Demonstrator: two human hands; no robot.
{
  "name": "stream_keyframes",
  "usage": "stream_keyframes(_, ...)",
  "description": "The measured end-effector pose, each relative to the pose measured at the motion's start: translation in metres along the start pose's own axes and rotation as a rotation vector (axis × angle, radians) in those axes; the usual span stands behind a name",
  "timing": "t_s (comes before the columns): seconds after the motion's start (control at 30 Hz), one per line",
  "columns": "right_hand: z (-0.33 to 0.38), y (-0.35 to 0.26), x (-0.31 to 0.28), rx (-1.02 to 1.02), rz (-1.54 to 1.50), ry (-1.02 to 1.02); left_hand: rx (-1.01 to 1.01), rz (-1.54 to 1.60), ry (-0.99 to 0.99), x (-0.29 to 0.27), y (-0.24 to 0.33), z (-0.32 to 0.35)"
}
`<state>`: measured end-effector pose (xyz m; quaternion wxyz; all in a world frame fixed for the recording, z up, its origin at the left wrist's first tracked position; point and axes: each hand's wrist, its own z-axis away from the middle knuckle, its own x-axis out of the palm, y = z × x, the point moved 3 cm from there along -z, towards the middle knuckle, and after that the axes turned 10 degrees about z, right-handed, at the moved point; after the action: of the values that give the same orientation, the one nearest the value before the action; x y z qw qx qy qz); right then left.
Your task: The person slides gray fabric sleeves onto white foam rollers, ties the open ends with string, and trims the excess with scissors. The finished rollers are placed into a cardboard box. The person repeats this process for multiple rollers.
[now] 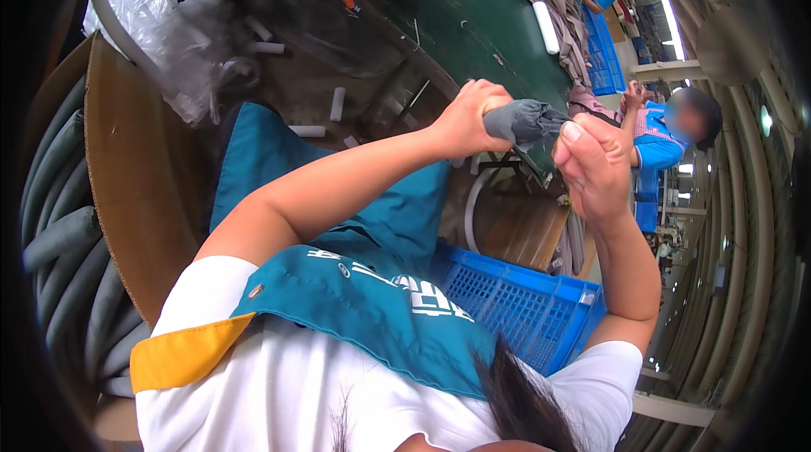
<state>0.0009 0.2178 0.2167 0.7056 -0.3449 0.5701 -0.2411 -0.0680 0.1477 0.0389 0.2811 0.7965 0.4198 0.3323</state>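
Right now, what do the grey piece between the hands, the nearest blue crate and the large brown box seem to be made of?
Grey piece: probably matt fabric, perhaps coated, since its end gathers in creases.
Blue crate: likely moulded plastic, slightly glossy, with regular openings through its walls.
Brown box: apparently corrugated cardboard, dull, with a rough cut edge.

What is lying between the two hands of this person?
In the head view, a dark grey piece, crumpled toward its right end, spans between the left hand and the right hand.
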Motion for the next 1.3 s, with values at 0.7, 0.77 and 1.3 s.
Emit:
stream_keyframes(0.7,-0.049,0.105,0.095,-0.217,0.674,0.221,-0.401,0.874,0.488,-0.152,0.082,-0.003)
stream_keyframes(0.77,-0.043,0.114,0.079,-0.191,0.866,0.281,-0.632,0.364,0.181,-0.159,0.09,-0.003)
stream_keyframes(1.3,-0.057,0.166,0.027,-0.737,1.297,0.704,-1.42,-0.167,-0.413,-0.108,0.092,0.082)
